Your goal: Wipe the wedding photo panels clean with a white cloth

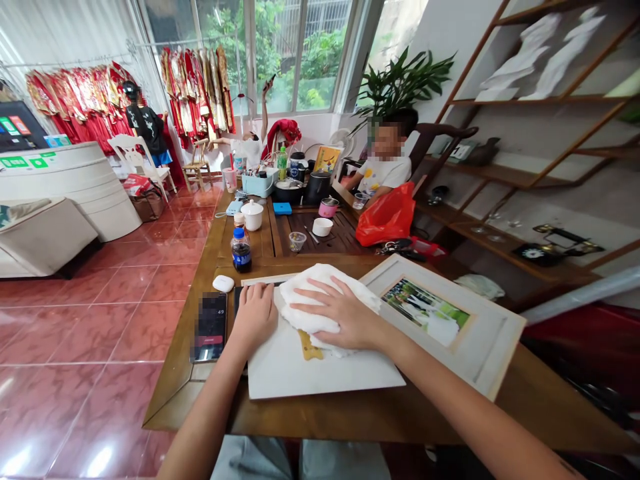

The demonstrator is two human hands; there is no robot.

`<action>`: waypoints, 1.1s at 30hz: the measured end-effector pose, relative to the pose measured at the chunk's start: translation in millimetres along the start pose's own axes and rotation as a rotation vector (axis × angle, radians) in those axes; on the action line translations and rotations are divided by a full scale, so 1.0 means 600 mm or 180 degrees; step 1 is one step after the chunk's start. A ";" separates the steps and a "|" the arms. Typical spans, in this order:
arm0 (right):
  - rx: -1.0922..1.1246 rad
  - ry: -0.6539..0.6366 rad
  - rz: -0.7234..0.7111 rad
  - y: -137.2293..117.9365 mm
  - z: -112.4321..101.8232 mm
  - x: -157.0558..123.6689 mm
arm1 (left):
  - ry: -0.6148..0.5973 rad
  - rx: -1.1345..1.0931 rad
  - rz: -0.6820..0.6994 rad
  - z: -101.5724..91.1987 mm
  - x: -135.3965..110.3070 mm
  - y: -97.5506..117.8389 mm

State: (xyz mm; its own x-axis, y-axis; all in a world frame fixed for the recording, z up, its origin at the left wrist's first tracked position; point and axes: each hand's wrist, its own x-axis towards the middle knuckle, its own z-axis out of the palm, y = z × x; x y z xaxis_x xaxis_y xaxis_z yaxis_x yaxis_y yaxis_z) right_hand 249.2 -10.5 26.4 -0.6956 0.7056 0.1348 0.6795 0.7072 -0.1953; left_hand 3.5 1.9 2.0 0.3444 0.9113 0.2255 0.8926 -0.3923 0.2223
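Your 2 hands are at the lower middle of the frame. Your right hand [343, 308] lies palm down with its fingers spread wide, pressed over the bunched white cloth [327, 275] rather than pinching it. The cloth sits on the upper part of the white board [320, 380], and a wet-looking brown patch [311, 345] shows just below it. Your left hand [257, 310] rests palm down at the board's upper left, fingers close together and nearly straight; you have nothing visibly pinched there, and I cannot tell whether the thumb hooks under the edge.

The likeliest trouble is smearing: if that patch is liquid, a sideways push of the cloth could drag it across the clean white surface. Pushing hard with your right hand while the left only rests could also make the board skid, perhaps toward the phone [209, 327] just beside it at left. Any runoff that way might reach the phone too.

At the right of the frame, your right forearm passes over the lower left part of the framed photo [427, 310]; a wide elbow swing could nudge it, and a soaked cloth might drip on its print. Farther up, the blue-capped bottle [241, 251] stands upright beyond your left hand, where a long forward stroke could tip it.
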 end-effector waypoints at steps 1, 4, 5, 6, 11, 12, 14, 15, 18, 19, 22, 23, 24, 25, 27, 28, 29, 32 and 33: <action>0.0033 -0.0019 -0.0075 -0.005 0.000 -0.011 | 0.0008 0.0016 -0.0013 0.000 0.000 0.001; 0.0097 -0.0042 -0.0278 -0.024 0.001 -0.050 | 0.0060 0.0047 -0.0029 0.001 0.000 0.002; 0.0110 -0.0046 -0.0338 -0.032 0.001 -0.063 | 0.0080 0.0045 -0.0026 0.001 -0.001 0.002; 0.0123 -0.0053 -0.0393 -0.039 0.001 -0.075 | 0.0096 0.0038 -0.0023 0.001 -0.001 0.003; 0.0206 -0.0153 -0.0432 -0.055 -0.001 -0.098 | 0.0057 0.0010 -0.0012 -0.001 -0.001 0.002; 0.0217 -0.0164 -0.0391 -0.053 -0.002 -0.093 | 0.0036 0.0006 -0.0009 -0.002 -0.001 0.002; 0.0207 -0.0145 -0.0274 -0.043 -0.003 -0.075 | 0.0001 0.0001 0.0005 -0.004 0.000 0.002; 0.0185 -0.0116 -0.0206 -0.036 -0.003 -0.063 | -0.0013 -0.0002 0.0017 -0.005 0.000 0.002; 0.0093 -0.0021 -0.0028 -0.015 -0.001 -0.023 | -0.0044 -0.0017 0.0034 -0.007 0.000 0.001; 0.0065 0.0013 0.0019 -0.009 0.000 -0.010 | -0.0044 -0.0021 0.0034 -0.007 0.000 0.000; 0.0002 0.0144 0.0136 0.002 0.002 0.014 | -0.0026 -0.0013 0.0042 -0.006 -0.001 0.000; -0.0008 0.0178 0.0148 0.003 0.003 0.017 | -0.0011 -0.0003 0.0042 -0.006 -0.001 -0.001; -0.0008 0.0193 0.0135 0.003 0.004 0.017 | 0.0009 0.0008 0.0037 -0.005 -0.002 -0.001; 0.0002 0.0185 0.0100 0.001 0.004 0.014 | 0.0033 0.0018 0.0026 -0.004 -0.002 -0.001; 0.0051 0.0122 -0.0007 -0.007 0.004 0.000 | 0.0065 0.0036 -0.0001 -0.002 -0.002 0.000; 0.0085 0.0082 -0.0069 -0.012 0.003 -0.010 | 0.0070 0.0044 -0.0015 -0.001 -0.002 0.000; 0.0119 0.0046 -0.0128 -0.019 0.003 -0.022 | 0.0071 0.0051 -0.0028 0.000 -0.002 0.001; 0.0218 -0.0024 -0.0297 -0.039 -0.001 -0.058 | 0.0073 0.0058 -0.0053 0.000 -0.002 0.002; 0.0247 -0.0045 -0.0347 -0.045 -0.003 -0.069 | 0.0072 0.0052 -0.0053 -0.001 -0.002 0.002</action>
State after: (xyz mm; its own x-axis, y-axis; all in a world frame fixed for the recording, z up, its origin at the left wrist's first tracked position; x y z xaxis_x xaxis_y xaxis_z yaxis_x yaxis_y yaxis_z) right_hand 259.9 -58.8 27.8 -0.7679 0.6238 0.1456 0.5800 0.7736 -0.2550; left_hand 3.8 0.6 2.4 0.3230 0.9146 0.2433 0.9028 -0.3749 0.2108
